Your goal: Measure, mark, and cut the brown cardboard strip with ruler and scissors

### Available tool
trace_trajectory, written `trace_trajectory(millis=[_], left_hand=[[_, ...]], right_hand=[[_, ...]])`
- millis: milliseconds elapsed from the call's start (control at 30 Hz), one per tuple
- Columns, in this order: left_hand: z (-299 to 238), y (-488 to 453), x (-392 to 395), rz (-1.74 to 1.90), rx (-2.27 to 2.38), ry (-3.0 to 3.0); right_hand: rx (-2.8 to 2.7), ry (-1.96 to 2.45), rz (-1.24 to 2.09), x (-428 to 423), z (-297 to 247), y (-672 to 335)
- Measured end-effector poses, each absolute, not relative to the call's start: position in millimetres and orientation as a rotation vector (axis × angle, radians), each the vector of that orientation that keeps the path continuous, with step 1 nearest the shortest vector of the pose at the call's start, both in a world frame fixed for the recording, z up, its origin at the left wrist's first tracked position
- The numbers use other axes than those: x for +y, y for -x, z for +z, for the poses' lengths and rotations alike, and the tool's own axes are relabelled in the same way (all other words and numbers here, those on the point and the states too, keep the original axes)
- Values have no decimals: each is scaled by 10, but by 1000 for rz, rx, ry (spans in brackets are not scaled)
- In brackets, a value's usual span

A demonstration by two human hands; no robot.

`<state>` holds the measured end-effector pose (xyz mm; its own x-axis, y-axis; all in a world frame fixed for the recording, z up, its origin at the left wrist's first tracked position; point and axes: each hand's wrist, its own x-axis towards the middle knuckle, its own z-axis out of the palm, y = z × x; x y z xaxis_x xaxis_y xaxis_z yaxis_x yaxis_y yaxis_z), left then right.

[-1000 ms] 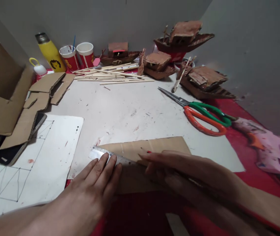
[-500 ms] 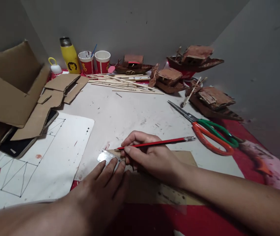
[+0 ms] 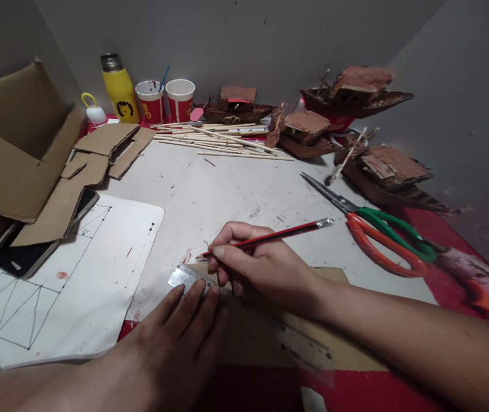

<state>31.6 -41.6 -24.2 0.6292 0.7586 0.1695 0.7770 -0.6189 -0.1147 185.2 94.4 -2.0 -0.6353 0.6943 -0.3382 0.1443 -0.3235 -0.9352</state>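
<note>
My right hand [image 3: 257, 257] grips a red and black pencil [image 3: 278, 233] between thumb and fingers, its point at the far left edge of a piece of cardboard [image 3: 332, 276]. A clear plastic ruler [image 3: 182, 276] lies slantwise across the cardboard. My left hand [image 3: 188, 320] rests flat on the ruler near its left end, fingers stretched and slightly apart. The middle of the ruler is hidden under my hands; its other end shows at the lower right. To the right lie scissors [image 3: 347, 206] with one orange and one green handle.
At left are a paper with drawn lines [image 3: 98, 274], a phone [image 3: 25, 260] under cut cardboard [image 3: 51, 214], and a cardboard box [image 3: 4, 166]. Along the back stand a yellow bottle [image 3: 119, 94], two paper cups [image 3: 179, 103], wooden sticks [image 3: 227, 140] and several brown model boats [image 3: 356, 91].
The pencil has tilted more steeply, and its tip has shifted slightly left and up. My left hand stays on the ruler. The whole view has shifted a little.
</note>
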Motion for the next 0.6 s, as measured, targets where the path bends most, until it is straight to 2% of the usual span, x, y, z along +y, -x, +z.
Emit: trace_trajectory(millis=[200, 400, 600], left_hand=[[-221, -227, -439, -180, -1256, 2721], [-50, -217, -402, 35, -1260, 2781], [-119, -213, -372, -95, -1165, 2724]], right_hand=[[-1429, 948, 1923, 1068, -1, -1922], [-1414, 955, 1887, 1108, -14, -1917], [-1357, 983, 1902, 1145, 45, -1903]])
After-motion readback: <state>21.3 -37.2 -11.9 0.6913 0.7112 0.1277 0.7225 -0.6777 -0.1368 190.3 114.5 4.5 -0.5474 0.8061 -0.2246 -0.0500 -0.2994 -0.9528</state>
